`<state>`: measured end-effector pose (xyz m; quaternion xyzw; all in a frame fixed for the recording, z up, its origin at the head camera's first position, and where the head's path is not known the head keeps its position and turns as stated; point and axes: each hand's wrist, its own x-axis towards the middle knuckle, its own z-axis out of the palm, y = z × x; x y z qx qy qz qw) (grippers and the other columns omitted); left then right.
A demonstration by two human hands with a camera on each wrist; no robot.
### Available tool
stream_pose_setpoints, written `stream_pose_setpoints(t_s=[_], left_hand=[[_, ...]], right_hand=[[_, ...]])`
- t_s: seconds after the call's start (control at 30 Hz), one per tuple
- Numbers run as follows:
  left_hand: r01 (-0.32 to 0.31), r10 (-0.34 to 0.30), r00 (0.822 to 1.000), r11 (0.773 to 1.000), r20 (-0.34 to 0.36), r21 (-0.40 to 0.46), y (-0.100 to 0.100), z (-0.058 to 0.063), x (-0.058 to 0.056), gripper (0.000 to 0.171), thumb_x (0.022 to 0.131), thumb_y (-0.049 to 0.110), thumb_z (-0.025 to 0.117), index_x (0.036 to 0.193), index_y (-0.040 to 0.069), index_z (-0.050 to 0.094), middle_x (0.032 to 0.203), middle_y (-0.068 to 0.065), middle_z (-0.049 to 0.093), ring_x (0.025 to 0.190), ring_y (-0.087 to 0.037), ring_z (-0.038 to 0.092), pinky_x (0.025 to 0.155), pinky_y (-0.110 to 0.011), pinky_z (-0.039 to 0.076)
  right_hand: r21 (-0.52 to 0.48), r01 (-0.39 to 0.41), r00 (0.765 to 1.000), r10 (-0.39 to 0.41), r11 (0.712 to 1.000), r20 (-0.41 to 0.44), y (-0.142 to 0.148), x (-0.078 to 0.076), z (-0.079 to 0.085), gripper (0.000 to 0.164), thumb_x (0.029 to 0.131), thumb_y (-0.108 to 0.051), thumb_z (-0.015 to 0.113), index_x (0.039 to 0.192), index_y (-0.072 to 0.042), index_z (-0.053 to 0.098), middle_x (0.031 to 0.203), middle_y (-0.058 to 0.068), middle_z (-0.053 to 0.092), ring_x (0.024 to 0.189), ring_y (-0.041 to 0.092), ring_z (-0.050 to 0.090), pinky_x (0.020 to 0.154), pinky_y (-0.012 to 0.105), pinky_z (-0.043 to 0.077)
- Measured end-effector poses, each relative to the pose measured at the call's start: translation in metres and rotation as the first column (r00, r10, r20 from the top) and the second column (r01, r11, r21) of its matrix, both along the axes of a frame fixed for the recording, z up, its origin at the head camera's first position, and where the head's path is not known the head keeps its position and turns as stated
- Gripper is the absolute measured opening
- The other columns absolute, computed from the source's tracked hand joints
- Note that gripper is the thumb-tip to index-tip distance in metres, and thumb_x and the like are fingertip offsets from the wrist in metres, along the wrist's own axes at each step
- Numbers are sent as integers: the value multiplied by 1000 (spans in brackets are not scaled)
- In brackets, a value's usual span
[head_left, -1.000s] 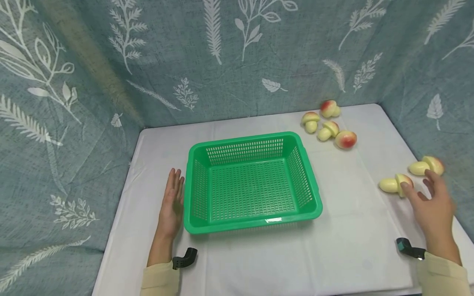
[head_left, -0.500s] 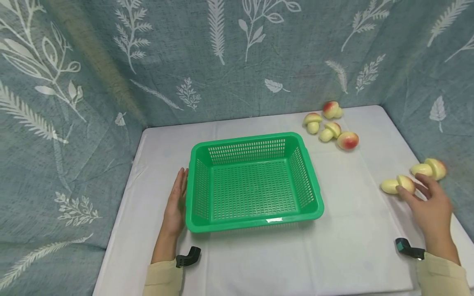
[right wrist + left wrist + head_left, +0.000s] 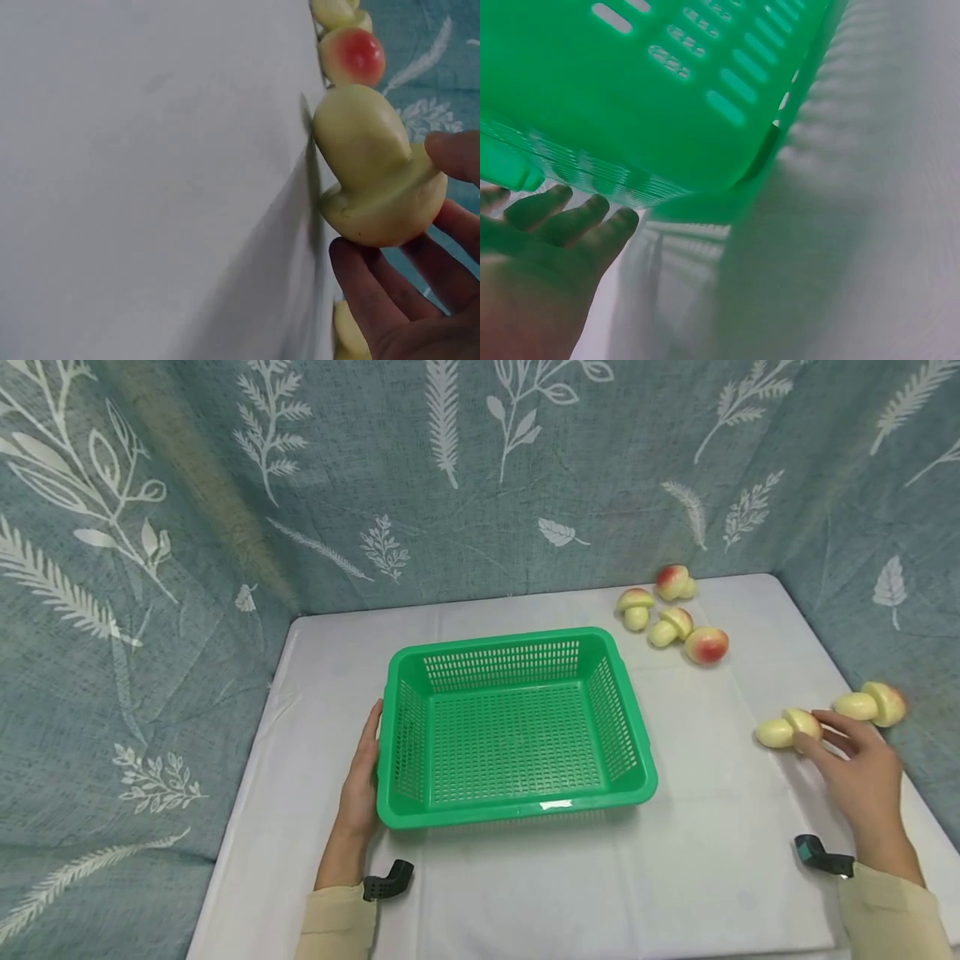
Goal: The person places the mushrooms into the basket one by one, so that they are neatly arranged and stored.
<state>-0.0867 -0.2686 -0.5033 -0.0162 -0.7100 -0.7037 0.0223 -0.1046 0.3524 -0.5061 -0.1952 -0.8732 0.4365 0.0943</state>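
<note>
My right hand [image 3: 858, 760] pinches a toy mushroom [image 3: 778, 732] by its cap, thumb on one side and fingertips on the other. In the right wrist view its pale yellow stem and rounded cap [image 3: 390, 214] show between the fingers, close over the white cloth. My left hand [image 3: 358, 789] lies along the left side of a green plastic basket [image 3: 517, 810]. Its fingers [image 3: 604, 232] are extended toward the slotted wall in the left wrist view. Just behind the right hand lies another mushroom [image 3: 873, 704].
Several more mushrooms with red-tinged caps lie in a group at the back right, one [image 3: 707, 646] showing its red cap. A white cloth [image 3: 720, 860] covers the table. Blue-grey patterned curtains [image 3: 480, 543] enclose the back and sides.
My right hand has closed on the nearer mushroom and shifted it slightly left. My left hand has moved right, up against the basket's side.
</note>
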Motion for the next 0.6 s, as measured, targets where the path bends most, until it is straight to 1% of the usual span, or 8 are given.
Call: stream_pose_setpoints(t_s=[0.07, 0.1, 0.13, 0.17, 0.27, 0.33, 0.37, 0.6], left_hand=[[6, -6, 1000, 1000, -15, 8, 0, -1, -1, 63, 116, 38, 21, 176, 20, 14, 179, 9, 17, 164, -11, 6, 131, -48, 3], [11, -11, 1000, 1000, -18, 13, 0, -1, -1, 62, 116, 36, 22, 176, 21, 14, 179, 10, 16, 164, -11, 6, 132, -47, 4], [16, -15, 1000, 1000, -19, 19, 0, -1, 0, 62, 116, 35, 22, 176, 21, 14, 179, 10, 16, 164, -11, 6, 132, -45, 4], [20, -20, 1000, 1000, -21, 22, 0, -1, -1, 62, 117, 34, 22, 176, 20, 13, 179, 10, 15, 164, -11, 6, 132, -43, 5], [20, -20, 1000, 1000, -15, 21, 1, -2, -1, 61, 117, 31, 22, 176, 20, 12, 179, 11, 15, 164, -10, 6, 132, -40, 7], [16, -15, 1000, 1000, -12, 19, 2, -3, -2, 61, 117, 30, 21, 176, 21, 13, 179, 12, 16, 164, -9, 7, 132, -40, 7], [12, -12, 1000, 1000, -11, 18, 2, -3, -2, 60, 117, 29, 21, 176, 21, 14, 179, 12, 16, 164, -9, 7, 132, -41, 7], [0, 0, 1000, 1000, 11, -1, -2, -6, -2, 60, 117, 27, 23, 176, 26, 17, 178, 15, 17, 163, -8, 7, 132, -43, 6]], right_hand=[[9, -45, 999, 45, 999, 12, -2, -3, 1, 60, 103, -31, 77, 153, -2, 60, 141, -1, 60, 119, -7, 56, 86, 2, 46], [8, -66, 998, 66, 998, 10, -4, -5, 2, 60, 103, -31, 77, 153, -2, 60, 138, -5, 60, 117, -8, 56, 85, 2, 46], [15, -85, 996, 85, 996, 16, -6, -7, 3, 61, 103, -33, 77, 153, -3, 60, 138, -5, 61, 120, -6, 57, 85, 2, 46], [15, -101, 995, 101, 995, 10, -8, -8, 4, 61, 103, -33, 77, 153, -3, 60, 137, -7, 61, 119, -6, 57, 85, 2, 46], [-4, -138, 990, 138, 990, -43, -14, -13, 8, 58, 102, -29, 78, 151, -2, 62, 132, -17, 63, 114, -11, 56, 87, 2, 46], [-19, -164, 984, 162, 986, -75, -18, -16, 12, 57, 102, -27, 79, 150, -2, 63, 132, -20, 64, 113, -11, 56, 87, 3, 46], [-22, -178, 980, 175, 984, -97, -20, -17, 14, 56, 102, -25, 80, 150, -2, 64, 131, -23, 64, 109, -15, 54, 87, 3, 46], [-32, -249, 956, 241, 968, -165, -36, -29, 34, 51, 101, -22, 80, 146, -1, 68, 129, -26, 66, 110, -12, 57, 89, 4, 47]])
